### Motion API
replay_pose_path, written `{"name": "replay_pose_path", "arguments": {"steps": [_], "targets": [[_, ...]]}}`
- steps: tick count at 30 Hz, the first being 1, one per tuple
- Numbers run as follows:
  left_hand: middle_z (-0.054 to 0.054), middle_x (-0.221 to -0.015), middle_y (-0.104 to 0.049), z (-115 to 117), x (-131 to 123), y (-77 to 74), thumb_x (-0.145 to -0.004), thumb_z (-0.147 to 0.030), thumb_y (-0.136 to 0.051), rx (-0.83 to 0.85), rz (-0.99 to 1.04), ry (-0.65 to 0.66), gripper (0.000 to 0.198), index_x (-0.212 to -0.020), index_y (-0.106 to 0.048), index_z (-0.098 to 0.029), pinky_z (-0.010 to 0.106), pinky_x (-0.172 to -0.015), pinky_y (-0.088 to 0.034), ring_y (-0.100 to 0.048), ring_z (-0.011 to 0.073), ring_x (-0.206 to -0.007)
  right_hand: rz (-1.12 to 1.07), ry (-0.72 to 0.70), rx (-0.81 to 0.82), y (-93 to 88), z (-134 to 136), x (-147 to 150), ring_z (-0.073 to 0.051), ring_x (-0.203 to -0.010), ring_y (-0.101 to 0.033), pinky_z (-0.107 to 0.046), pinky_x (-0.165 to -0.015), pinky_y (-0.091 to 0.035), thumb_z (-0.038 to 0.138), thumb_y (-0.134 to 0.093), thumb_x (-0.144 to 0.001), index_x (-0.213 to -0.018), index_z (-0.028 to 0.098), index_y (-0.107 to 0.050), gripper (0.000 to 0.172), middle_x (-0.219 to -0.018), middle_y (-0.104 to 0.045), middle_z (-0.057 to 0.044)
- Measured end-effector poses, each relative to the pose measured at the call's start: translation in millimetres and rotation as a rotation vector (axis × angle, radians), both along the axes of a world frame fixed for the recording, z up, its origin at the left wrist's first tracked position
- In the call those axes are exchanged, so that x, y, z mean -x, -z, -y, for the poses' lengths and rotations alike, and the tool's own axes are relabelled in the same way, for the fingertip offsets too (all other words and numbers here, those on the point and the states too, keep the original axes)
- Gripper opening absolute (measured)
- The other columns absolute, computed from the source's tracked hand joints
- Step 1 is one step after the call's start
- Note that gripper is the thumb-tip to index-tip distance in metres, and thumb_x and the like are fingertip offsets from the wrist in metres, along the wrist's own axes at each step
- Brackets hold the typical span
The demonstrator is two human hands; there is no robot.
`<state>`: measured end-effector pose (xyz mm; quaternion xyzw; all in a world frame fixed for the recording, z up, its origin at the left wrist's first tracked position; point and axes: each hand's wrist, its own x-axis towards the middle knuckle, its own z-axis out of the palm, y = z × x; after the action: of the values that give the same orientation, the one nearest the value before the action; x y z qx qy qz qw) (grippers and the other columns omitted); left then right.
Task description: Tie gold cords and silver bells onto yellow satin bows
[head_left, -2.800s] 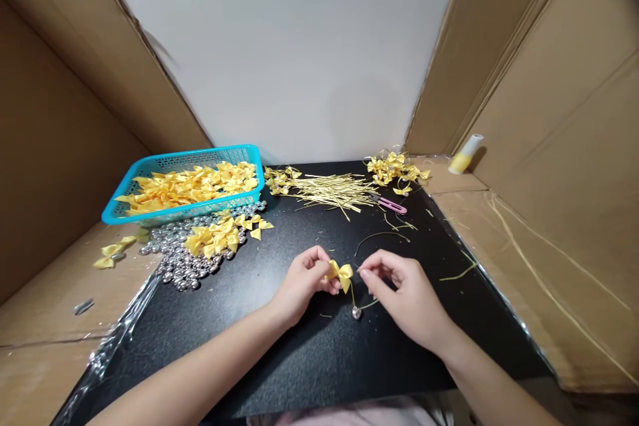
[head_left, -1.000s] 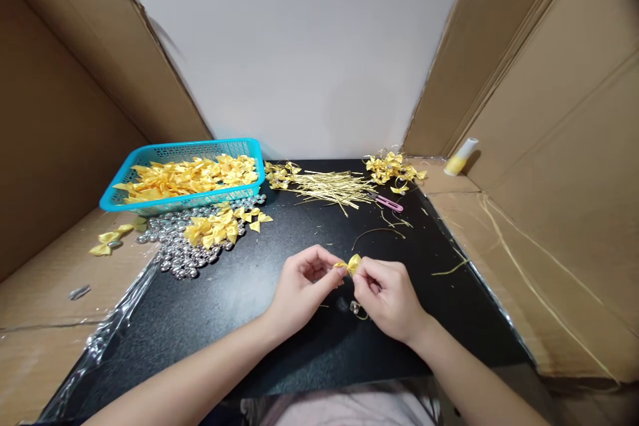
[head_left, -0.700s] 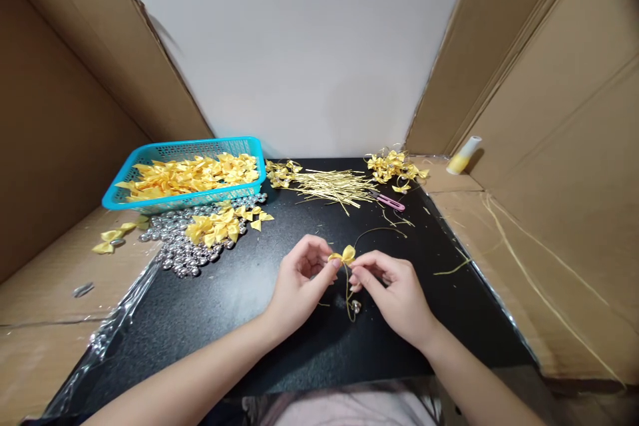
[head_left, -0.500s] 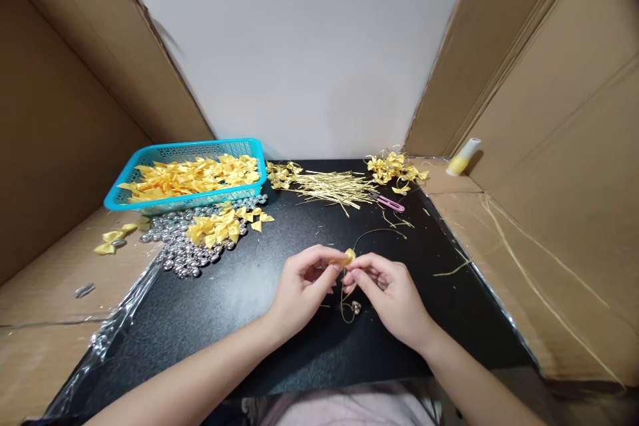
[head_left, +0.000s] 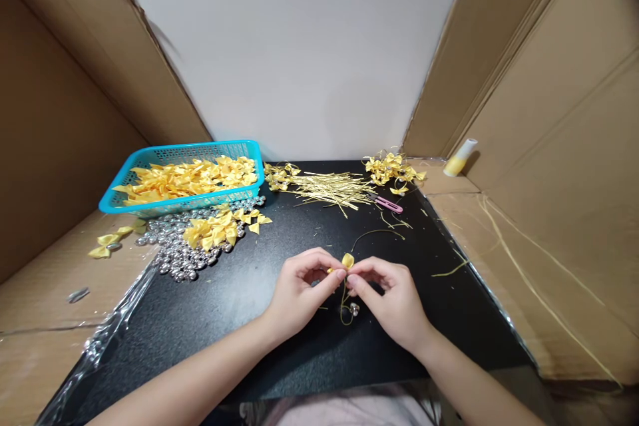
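Over the black mat, my left hand and my right hand meet fingertip to fingertip. Both pinch a small yellow ribbon bow between thumb and forefinger. A gold string loop with a small silver bell hangs from the bow, just under my right fingers. The bow is partly hidden by the fingertips.
A turquoise basket of yellow bows stands at the back left, with a heap of silver bells and loose bows before it. Gold strings, pink snips and finished bows lie at the back. Cardboard walls enclose the sides.
The right hand has closed in from the right onto the bow. The hanging gold string has curled into a loop with the bell drawn up under the fingers.
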<state>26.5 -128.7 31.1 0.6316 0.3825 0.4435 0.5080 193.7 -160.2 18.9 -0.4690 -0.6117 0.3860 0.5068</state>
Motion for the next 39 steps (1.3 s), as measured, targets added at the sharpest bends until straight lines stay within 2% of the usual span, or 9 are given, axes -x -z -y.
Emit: {"name": "replay_pose_path", "arguments": {"steps": [2, 5, 7, 9, 14, 19, 26, 33, 39], "targets": [[0.005, -0.073, -0.067, 0.6, 0.4, 0.8, -0.079, -0.025, -0.071, 0.005, -0.008, 0.011, 0.012, -0.072, -0.072, -0.015, 0.020, -0.055, -0.047, -0.057, 0.0118, -0.061, 0.023, 0.068, -0.101, -1.1, 0.3, -1.8, -0.017, -0.069, -0.068, -0.028, -0.066, -0.056, 0.019, -0.064, -0.083, -0.078, 0.018, -0.070, 0.008, -0.074, -0.071, -0.005], [0.005, -0.077, -0.068, 1.8, 0.7, 2.9, -0.079, -0.026, -0.071, 0.053, 0.000, 0.014, 0.011, -0.082, -0.072, -0.015, 0.021, -0.057, -0.048, -0.059, 0.0125, -0.064, 0.014, 0.179, -0.221, -2.3, 0.2, -4.7, -0.020, -0.088, -0.067, -0.033, -0.080, -0.055, 0.016, -0.065, -0.080, -0.072, 0.020, -0.068, 0.010, -0.090, -0.070, -0.007], [0.004, -0.076, -0.069, 2.9, 0.1, 4.0, -0.077, -0.025, -0.072, 0.109, 0.036, 0.004, 0.017, -0.091, -0.069, -0.016, 0.021, -0.059, -0.049, -0.060, 0.0126, -0.065, -0.032, 0.200, -0.220, -2.7, 0.0, -5.1, -0.022, -0.099, -0.066, -0.036, -0.088, -0.053, 0.014, -0.066, -0.078, -0.067, 0.020, -0.066, 0.012, -0.102, -0.070, -0.009], [0.002, -0.074, -0.067, 3.8, -1.1, 4.1, -0.075, -0.025, -0.075, 0.149, 0.067, -0.007, 0.022, -0.092, -0.066, -0.016, 0.021, -0.060, -0.049, -0.061, 0.0124, -0.066, -0.082, 0.160, -0.168, -3.0, -0.2, -4.1, -0.024, -0.102, -0.067, -0.038, -0.089, -0.054, 0.012, -0.065, -0.077, -0.065, 0.020, -0.065, 0.014, -0.106, -0.071, -0.010], [-0.001, -0.065, -0.061, 4.4, -4.5, 0.9, -0.072, -0.030, -0.077, 0.186, 0.032, -0.020, 0.022, -0.074, -0.061, -0.015, 0.019, -0.054, -0.045, -0.056, 0.0101, -0.059, -0.079, 0.122, -0.121, -3.2, -0.3, -0.7, -0.023, -0.088, -0.072, -0.036, -0.079, -0.056, 0.011, -0.065, -0.075, -0.064, 0.020, -0.063, 0.014, -0.092, -0.075, -0.009], [-0.001, -0.060, -0.062, 3.8, -5.3, -2.2, -0.073, -0.034, -0.076, 0.238, 0.044, 0.026, 0.025, -0.070, -0.061, -0.015, 0.019, -0.053, -0.045, -0.055, 0.0095, -0.054, -0.016, 0.158, -0.177, -2.1, 0.1, -0.8, -0.018, -0.071, -0.069, -0.030, -0.067, -0.055, 0.010, -0.065, -0.073, -0.062, 0.019, -0.063, 0.015, -0.077, -0.072, -0.005], [-0.001, -0.058, -0.063, 3.9, -4.3, -0.7, -0.073, -0.033, -0.076, 0.230, 0.042, 0.008, 0.023, -0.070, -0.062, -0.015, 0.020, -0.051, -0.044, -0.055, 0.0097, -0.052, 0.013, 0.176, -0.207, -5.3, 1.4, -0.5, -0.017, -0.068, -0.069, -0.028, -0.064, -0.054, 0.009, -0.064, -0.072, -0.060, 0.019, -0.061, 0.016, -0.074, -0.072, -0.005], [0.001, -0.061, -0.065, 5.0, -3.2, -0.4, -0.074, -0.026, -0.073, 0.087, -0.041, -0.058, 0.015, -0.067, -0.064, -0.015, 0.020, -0.053, -0.045, -0.057, 0.0109, -0.055, 0.053, 0.174, -0.212, -4.6, 0.1, -0.2, -0.018, -0.072, -0.070, -0.029, -0.067, -0.055, 0.009, -0.063, -0.074, -0.062, 0.020, -0.062, 0.016, -0.078, -0.073, -0.005], [0.003, -0.063, -0.067, 3.9, -1.8, 2.9, -0.077, -0.025, -0.070, 0.004, -0.089, -0.058, 0.013, -0.069, -0.067, -0.015, 0.022, -0.055, -0.049, -0.059, 0.0124, -0.057, 0.071, 0.177, -0.224, -5.0, 1.0, 0.0, -0.019, -0.073, -0.071, -0.029, -0.068, -0.056, 0.010, -0.064, -0.074, -0.063, 0.020, -0.063, 0.015, -0.079, -0.074, -0.005]]}}
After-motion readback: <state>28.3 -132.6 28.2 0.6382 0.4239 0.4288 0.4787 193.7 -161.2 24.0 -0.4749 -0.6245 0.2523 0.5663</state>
